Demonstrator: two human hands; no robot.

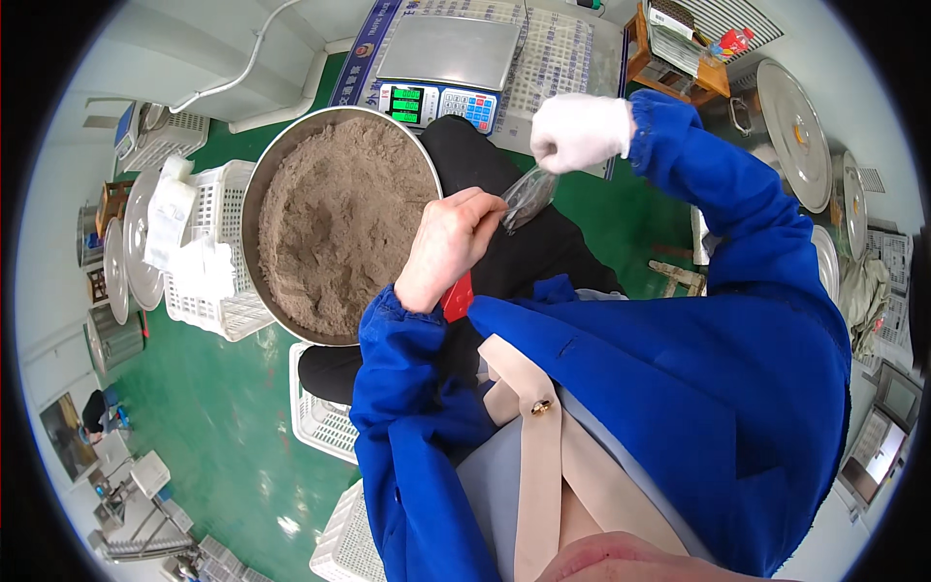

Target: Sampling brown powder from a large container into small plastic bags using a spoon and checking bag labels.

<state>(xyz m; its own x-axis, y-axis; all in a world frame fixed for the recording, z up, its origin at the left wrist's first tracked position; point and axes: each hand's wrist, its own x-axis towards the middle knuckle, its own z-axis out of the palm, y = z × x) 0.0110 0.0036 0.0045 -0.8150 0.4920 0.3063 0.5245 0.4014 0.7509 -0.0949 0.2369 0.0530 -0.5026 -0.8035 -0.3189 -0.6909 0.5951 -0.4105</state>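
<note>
A small, clear, limp plastic bag (530, 197) is held up between the two hands, above the lap, in the gap between the tabletop's near edge and the person's body; whether anything lies inside it I cannot tell. The bare left hand (448, 244) has its grip pinched shut on the bag's left edge, thumb against fingers; the white-gloved right hand (580, 133) has its grip closed on the bag's upper right end, the fingers curled in.

Black trousers (572, 247) spread beneath the bag; a flat red piece (457, 297) shows just beside the left wrist; to the left, the wide, round, silver metal basin (252, 225) of grey-brown powder (349, 213) brings its right rim close to the left hand, leaving little room on that side.

Ahead, a silver-topped electronic scale (448, 50) with a lit green display stands on a tabletop (567, 48) covered in a blue-and-white printed sheet; the right hand is near its front edge; rightward, green floor (635, 233) gives more room before large silver metal pots (797, 136); a white perforated plastic crate (233, 194) stands just beyond the basin's left rim.
</note>
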